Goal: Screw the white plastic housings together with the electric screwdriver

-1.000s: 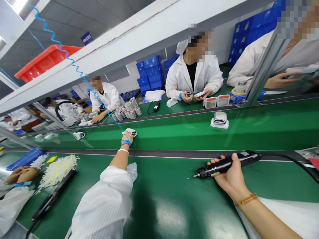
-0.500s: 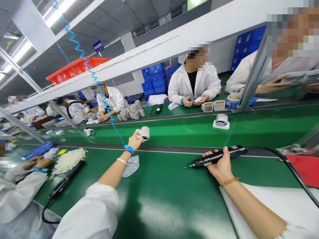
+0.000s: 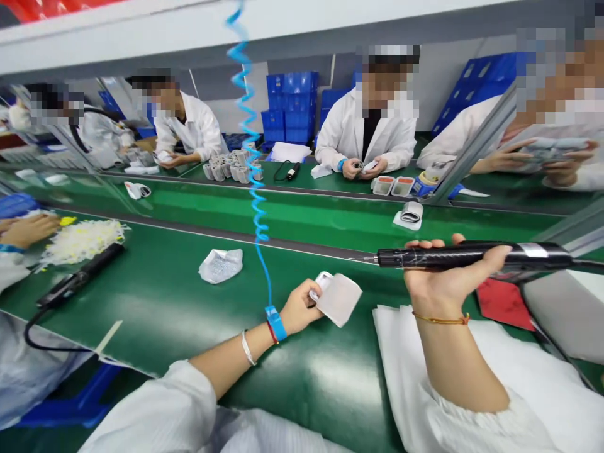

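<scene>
My left hand (image 3: 302, 307), a blue strap at its wrist, is closed on a white wrist blood pressure monitor (image 3: 338, 299) with a pale grey cuff. It hangs over the green bench, cuff side towards me. Across my right hand (image 3: 438, 286) lies a black electric screwdriver (image 3: 472, 255), gripped under the thumb, its bit pointing left above the bench's far edge. A crumpled clear plastic bag (image 3: 221, 265) lies on the bench beyond my left arm. Another cuffed monitor (image 3: 409, 215) rests on the green conveyor belt, beyond the screwdriver's tip.
A blue coiled cord (image 3: 257, 189) drops to my left wrist strap. White sheets (image 3: 401, 358) and a red pad (image 3: 504, 303) lie at the right. On the left are a second screwdriver (image 3: 80, 274), a pile of small white parts (image 3: 85, 242) and a neighbour's hand (image 3: 31, 231). Co-workers sit across the belt.
My left hand has drawn the monitor back from the belt to over my bench. My right hand has lifted the screwdriver, and the view has tilted down and levelled.
</scene>
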`<state>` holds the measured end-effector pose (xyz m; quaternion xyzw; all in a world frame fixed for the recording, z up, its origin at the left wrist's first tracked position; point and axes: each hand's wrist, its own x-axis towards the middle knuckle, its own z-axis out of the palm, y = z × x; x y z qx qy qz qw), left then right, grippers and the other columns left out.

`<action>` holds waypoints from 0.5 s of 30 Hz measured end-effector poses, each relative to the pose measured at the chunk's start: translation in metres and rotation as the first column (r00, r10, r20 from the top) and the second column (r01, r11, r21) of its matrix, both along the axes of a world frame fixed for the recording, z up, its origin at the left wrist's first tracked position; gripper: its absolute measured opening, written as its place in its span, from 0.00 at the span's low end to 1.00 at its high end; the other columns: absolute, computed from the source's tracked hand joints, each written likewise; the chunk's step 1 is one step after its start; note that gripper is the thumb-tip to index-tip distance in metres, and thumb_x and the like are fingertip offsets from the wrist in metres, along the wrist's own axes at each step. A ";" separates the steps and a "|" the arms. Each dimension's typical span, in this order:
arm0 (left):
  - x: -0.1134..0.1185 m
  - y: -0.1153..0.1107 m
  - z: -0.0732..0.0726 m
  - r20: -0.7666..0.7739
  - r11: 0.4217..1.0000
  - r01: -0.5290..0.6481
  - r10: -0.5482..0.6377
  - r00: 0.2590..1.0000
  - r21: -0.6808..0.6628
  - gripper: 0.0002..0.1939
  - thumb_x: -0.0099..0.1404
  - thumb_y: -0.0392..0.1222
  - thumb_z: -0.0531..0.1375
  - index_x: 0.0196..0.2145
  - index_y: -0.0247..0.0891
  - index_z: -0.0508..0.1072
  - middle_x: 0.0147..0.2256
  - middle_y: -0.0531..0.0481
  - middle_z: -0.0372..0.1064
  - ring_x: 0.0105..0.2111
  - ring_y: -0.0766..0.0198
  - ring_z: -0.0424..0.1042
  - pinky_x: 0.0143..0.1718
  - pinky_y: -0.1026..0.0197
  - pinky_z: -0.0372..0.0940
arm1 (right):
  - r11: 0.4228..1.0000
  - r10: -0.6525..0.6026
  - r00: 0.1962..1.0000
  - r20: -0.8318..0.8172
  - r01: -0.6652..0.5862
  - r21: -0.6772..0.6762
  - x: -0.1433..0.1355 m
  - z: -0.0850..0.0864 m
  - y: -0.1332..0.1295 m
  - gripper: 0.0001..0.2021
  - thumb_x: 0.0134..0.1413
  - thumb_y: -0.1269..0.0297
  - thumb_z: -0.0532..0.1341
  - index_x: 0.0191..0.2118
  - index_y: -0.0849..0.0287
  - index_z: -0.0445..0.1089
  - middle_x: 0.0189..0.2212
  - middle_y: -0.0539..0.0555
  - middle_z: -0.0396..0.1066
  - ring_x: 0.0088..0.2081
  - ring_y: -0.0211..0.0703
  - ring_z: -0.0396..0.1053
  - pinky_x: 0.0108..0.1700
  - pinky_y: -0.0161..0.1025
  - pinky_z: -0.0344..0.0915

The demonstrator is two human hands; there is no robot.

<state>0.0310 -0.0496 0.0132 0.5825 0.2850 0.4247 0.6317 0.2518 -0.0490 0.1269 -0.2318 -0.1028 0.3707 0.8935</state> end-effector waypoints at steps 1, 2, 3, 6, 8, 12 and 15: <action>0.005 -0.005 -0.002 -0.018 0.999 0.038 -0.038 0.999 0.028 0.18 0.46 0.39 0.66 0.30 0.37 0.59 0.28 0.56 0.60 0.28 0.72 0.61 0.31 0.69 0.57 | 1.000 -0.006 1.000 0.005 0.006 0.009 -0.005 0.003 -0.003 0.24 0.55 0.41 0.44 0.30 0.56 0.62 0.20 0.47 0.57 0.23 0.37 0.61 0.29 0.39 0.67; 0.010 -0.008 -0.003 -0.030 0.996 0.075 -0.074 0.997 0.051 0.18 0.48 0.40 0.66 0.30 0.36 0.60 0.29 0.56 0.60 0.28 0.72 0.61 0.32 0.69 0.57 | 1.000 -0.005 1.000 0.002 0.005 0.012 -0.010 0.006 -0.006 0.23 0.55 0.41 0.44 0.31 0.56 0.62 0.20 0.47 0.57 0.23 0.37 0.61 0.30 0.40 0.67; 0.016 -0.012 -0.004 -0.029 0.992 0.113 -0.111 0.993 0.061 0.17 0.48 0.40 0.66 0.31 0.36 0.61 0.29 0.55 0.60 0.29 0.72 0.62 0.33 0.68 0.58 | 1.000 0.008 1.000 -0.009 -0.008 0.005 -0.016 0.007 -0.007 0.23 0.55 0.41 0.44 0.31 0.56 0.62 0.20 0.47 0.57 0.23 0.37 0.61 0.30 0.40 0.67; 0.030 -0.019 -0.005 0.081 0.979 0.203 -0.203 0.976 0.007 0.22 0.50 0.41 0.67 0.38 0.38 0.60 0.34 0.53 0.63 0.33 0.70 0.65 0.37 0.66 0.60 | 0.992 0.103 0.988 -0.115 -0.111 -0.061 -0.034 0.006 -0.009 0.23 0.54 0.41 0.46 0.30 0.57 0.62 0.19 0.47 0.57 0.23 0.37 0.61 0.30 0.41 0.67; 0.036 -0.020 -0.004 0.177 0.972 0.222 -0.206 0.962 -0.074 0.29 0.49 0.42 0.68 0.45 0.40 0.58 0.38 0.50 0.65 0.35 0.67 0.67 0.38 0.64 0.61 | 0.976 0.163 0.965 -0.207 -0.188 -0.110 -0.044 0.002 -0.008 0.23 0.54 0.41 0.47 0.30 0.58 0.61 0.20 0.47 0.58 0.23 0.36 0.62 0.30 0.41 0.67; 0.040 -0.020 0.000 0.253 0.959 0.199 -0.146 0.956 -0.201 0.34 0.48 0.47 0.68 0.51 0.40 0.59 0.40 0.47 0.68 0.38 0.62 0.68 0.42 0.59 0.62 | 0.945 0.230 0.923 -0.310 -0.288 -0.154 -0.058 -0.006 -0.008 0.21 0.53 0.43 0.49 0.30 0.59 0.60 0.21 0.47 0.58 0.23 0.35 0.62 0.30 0.40 0.67; 0.042 -0.018 0.003 0.237 0.958 0.118 -0.054 0.970 -0.263 0.25 0.53 0.49 0.64 0.46 0.39 0.65 0.40 0.48 0.69 0.39 0.62 0.68 0.45 0.58 0.62 | 0.934 0.257 0.916 -0.309 -0.318 -0.164 -0.065 -0.009 -0.010 0.21 0.52 0.43 0.51 0.31 0.58 0.59 0.21 0.47 0.58 0.23 0.35 0.62 0.31 0.40 0.67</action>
